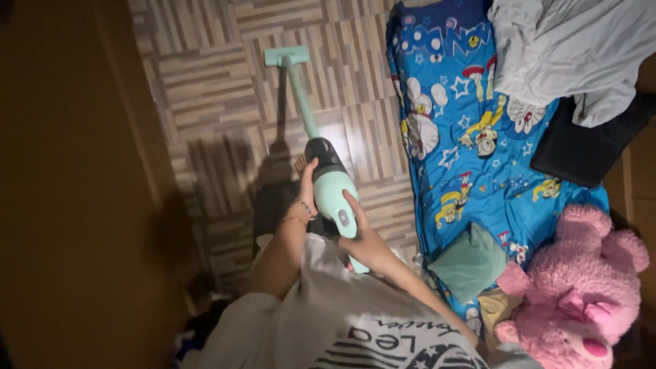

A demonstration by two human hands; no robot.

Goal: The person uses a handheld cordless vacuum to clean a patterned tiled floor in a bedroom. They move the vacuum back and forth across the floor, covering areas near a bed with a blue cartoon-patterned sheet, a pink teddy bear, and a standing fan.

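A mint-green stick vacuum (pixel 333 183) stands on the patterned floor. Its thin tube runs up to the floor head (pixel 287 56) at the far end. My left hand (pixel 305 199), a bracelet on the wrist, rests against the left side of the vacuum's dark motor body. My right hand (pixel 363 240) grips the vacuum's handle just below the body, close to my white printed shirt (pixel 355 321).
A blue cartoon-print mattress (pixel 471 137) lies right of the vacuum. On it are a white sheet (pixel 567 48), a black cushion (pixel 581 150), a green pillow (pixel 471 263) and a pink plush toy (pixel 581 287). A dim brown wall (pixel 68 184) runs along the left.
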